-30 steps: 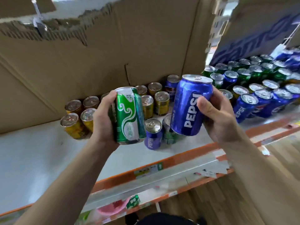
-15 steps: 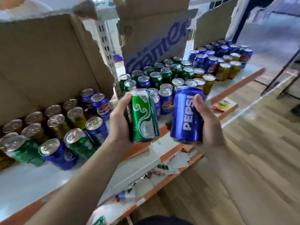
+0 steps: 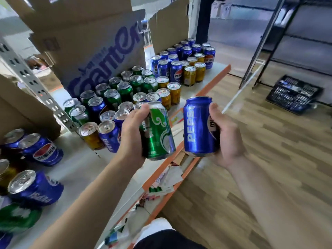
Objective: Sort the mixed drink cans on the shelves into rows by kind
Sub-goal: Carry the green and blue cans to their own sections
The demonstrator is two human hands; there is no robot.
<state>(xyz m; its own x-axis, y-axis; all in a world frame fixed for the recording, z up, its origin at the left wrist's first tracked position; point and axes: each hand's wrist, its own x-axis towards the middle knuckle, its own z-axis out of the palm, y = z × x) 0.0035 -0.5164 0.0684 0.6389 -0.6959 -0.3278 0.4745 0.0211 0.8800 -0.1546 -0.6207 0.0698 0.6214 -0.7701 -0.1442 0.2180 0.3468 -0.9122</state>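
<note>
Over shelf edge [image 3: 212,81]: L hand [image 3: 132,135] grips green can [image 3: 158,132], R hand [image 3: 227,137] grips blue Pepsi can [image 3: 196,126], both upright.

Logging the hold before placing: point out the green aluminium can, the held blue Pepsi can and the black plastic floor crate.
green aluminium can [image 3: 159,135]: head view, middle of its printed side.
held blue Pepsi can [image 3: 196,127]: head view, side wall beside the lettering.
black plastic floor crate [image 3: 294,95]: head view, its gridded top.

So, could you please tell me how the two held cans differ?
The green can is tilted, in the left hand, with white swirls; the blue Pepsi can is nearly upright, in the right hand, with white lettering. Both look the same size.
</note>
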